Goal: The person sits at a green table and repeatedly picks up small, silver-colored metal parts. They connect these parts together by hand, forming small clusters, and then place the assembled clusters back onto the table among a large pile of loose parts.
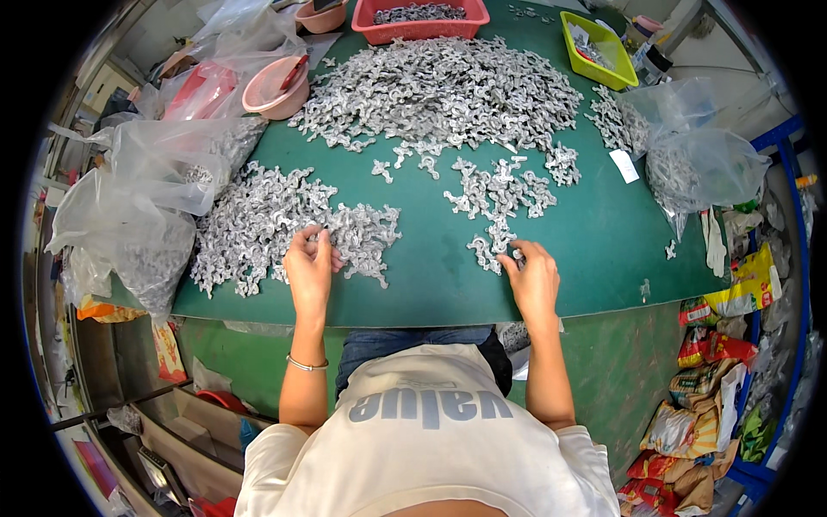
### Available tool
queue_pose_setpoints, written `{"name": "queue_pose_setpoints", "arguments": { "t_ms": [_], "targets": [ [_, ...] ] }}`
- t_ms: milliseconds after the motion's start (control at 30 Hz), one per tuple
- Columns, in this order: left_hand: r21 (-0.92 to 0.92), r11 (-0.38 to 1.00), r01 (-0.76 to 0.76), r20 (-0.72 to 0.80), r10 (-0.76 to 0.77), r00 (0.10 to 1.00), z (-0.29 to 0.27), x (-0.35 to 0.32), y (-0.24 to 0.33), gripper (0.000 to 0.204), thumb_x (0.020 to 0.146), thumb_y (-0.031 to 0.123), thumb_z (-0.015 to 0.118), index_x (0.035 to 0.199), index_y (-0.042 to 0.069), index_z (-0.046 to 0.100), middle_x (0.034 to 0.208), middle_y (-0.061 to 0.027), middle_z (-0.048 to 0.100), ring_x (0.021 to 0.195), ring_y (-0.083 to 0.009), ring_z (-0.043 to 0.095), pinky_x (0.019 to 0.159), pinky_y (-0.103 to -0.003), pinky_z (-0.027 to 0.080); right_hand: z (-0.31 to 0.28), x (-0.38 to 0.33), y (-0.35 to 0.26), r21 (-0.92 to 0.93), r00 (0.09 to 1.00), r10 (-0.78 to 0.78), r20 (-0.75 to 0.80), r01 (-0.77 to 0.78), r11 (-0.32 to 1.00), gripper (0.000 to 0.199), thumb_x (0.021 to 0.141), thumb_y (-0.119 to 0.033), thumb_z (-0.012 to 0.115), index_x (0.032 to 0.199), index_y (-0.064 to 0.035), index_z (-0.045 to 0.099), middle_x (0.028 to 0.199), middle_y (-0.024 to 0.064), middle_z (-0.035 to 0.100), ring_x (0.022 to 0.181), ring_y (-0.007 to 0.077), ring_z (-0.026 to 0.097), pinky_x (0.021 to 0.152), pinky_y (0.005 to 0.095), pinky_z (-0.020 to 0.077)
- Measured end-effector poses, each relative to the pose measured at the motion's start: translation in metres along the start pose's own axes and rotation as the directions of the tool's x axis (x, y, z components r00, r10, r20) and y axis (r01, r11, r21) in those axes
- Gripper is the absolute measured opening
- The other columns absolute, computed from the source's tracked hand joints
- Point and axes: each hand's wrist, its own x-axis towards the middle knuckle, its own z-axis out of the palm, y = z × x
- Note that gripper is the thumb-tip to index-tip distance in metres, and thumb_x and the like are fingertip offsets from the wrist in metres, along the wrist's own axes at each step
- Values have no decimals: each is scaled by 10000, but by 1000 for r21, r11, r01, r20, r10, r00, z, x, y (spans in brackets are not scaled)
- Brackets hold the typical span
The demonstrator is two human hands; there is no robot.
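Note:
Many small grey metal pieces of curved, branching shape lie on the green table. My left hand [309, 269] is at the right part of the left pile [267, 215], palm turned inward. Its fingers are curled in toward the thumb, and what they hold, if anything, is too small to make out. My right hand [532, 277] reaches the near end of a smaller loose group of pieces [500, 191]. Thumb and fingertips there are bent and slightly apart, close beside a few pieces [488, 255]. A large heap of the same pieces [439, 90] spreads across the far middle.
Plastic bags of pieces [146, 233] crowd the left edge; another bag [685, 172] sits at the right. A pink bowl [276, 90], a red tray [419, 26] and a yellow-green basket [599, 53] stand farther back. A white slip [624, 166] lies right of the heap.

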Motion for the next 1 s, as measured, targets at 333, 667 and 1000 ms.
{"name": "queue_pose_setpoints", "arguments": {
  "t_ms": [333,667,1000],
  "targets": [
    [-66,974,-215,100,221,970,32,-43,41,168,812,38,575,979,20,575,622,-42,570,511,-64,504,464,-221,408,10,7,19,177,996,-59,-60,69,982,199,689,-90,689,823,18,590,809,147,597,722,325,578,628,368,444],
    [-37,949,-313,555,280,783,75,-68,49,230,779,58,610,1001,10,575,733,-80,587,587,-144,534,530,-259,437,12,3,6,-54,990,-100,-98,95,994,210,744,-117,642,930,-36,589,956,103,540,759,342,566,626,415,437],
    [-53,945,-324,544,299,784,74,-68,37,224,781,50,605,996,1,570,739,-84,583,571,-146,527,521,-265,441,14,1,8,-19,966,-141,-217,140,990,78,776,-48,580,836,1,592,832,140,571,699,341,555,611,390,429]
  ]
}}
